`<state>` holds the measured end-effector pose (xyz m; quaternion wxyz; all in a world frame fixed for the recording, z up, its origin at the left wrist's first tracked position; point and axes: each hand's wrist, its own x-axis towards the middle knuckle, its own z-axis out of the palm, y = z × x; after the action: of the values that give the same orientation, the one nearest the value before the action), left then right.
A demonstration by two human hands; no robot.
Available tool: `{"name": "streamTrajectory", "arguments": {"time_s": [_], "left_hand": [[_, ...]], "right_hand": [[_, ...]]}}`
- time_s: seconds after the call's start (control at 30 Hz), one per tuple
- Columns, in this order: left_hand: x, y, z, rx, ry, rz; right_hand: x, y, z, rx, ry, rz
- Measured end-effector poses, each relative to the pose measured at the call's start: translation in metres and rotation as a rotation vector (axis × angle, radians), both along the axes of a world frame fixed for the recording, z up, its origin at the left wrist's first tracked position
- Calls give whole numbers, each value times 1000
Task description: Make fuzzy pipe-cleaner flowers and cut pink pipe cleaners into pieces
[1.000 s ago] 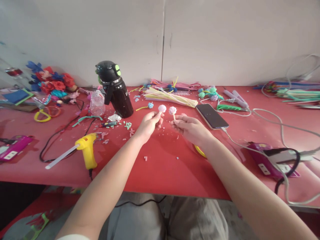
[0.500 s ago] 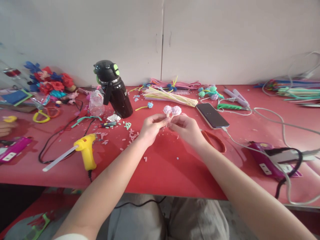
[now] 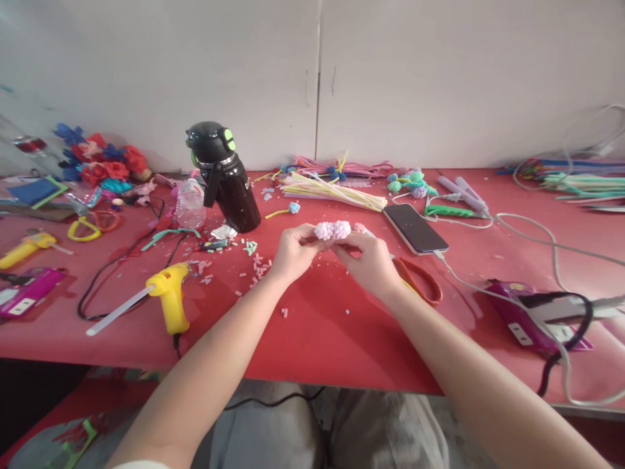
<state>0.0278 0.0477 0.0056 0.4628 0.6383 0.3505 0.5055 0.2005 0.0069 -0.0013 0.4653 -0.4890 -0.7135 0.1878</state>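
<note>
— What have the hands got?
— The left hand [image 3: 293,251] pinches a fuzzy pale pink pompom bud [image 3: 323,230]; the right hand [image 3: 372,259] pinches a second pink pompom bud [image 3: 341,228].
— Where?
— Pressed together, touching, above the red bench [image 3: 317,326], near the black phone [image 3: 415,228].

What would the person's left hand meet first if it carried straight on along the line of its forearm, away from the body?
Likely the pale yellow pipe-cleaner bundle, though depth is uncertain; the left hand already pinches a pink bud.

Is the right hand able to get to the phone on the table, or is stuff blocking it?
Probably yes. The phone lies flat just beside the right hand, with only bare red table between them. But that hand is pinching a pink pom-pom, so it is not free.
</note>
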Motion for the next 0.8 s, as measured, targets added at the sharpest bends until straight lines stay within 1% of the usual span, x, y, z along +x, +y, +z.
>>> {"name": "streamTrajectory", "arguments": {"time_s": [0.13, 0.2, 0.3, 0.4, 0.47, 0.57, 0.7, 0.8], "left_hand": [[-3, -1, 1, 314, 122, 54], [-5, -2, 2, 443, 209, 95], [-8, -1, 3, 587, 324, 159], [-11, 2, 2, 709, 378, 223], [-14, 4, 2, 766, 405, 246], [-17, 6, 0, 790, 462, 273], [-20, 7, -1, 818, 479, 282], [-21, 8, 0, 832, 464, 268]], "right_hand": [[-1, 0, 0, 50, -28, 6], [-3, -1, 3, 42, -17, 26], [-5, -3, 5, -46, 56, 53], [-5, -3, 6, -134, 150, 21], [-4, -2, 6, -137, 219, -1], [-2, -3, 6, -74, 290, 27], [-1, -5, 6, 31, 234, 42], [-1, -5, 6, 75, 208, 47]]}}
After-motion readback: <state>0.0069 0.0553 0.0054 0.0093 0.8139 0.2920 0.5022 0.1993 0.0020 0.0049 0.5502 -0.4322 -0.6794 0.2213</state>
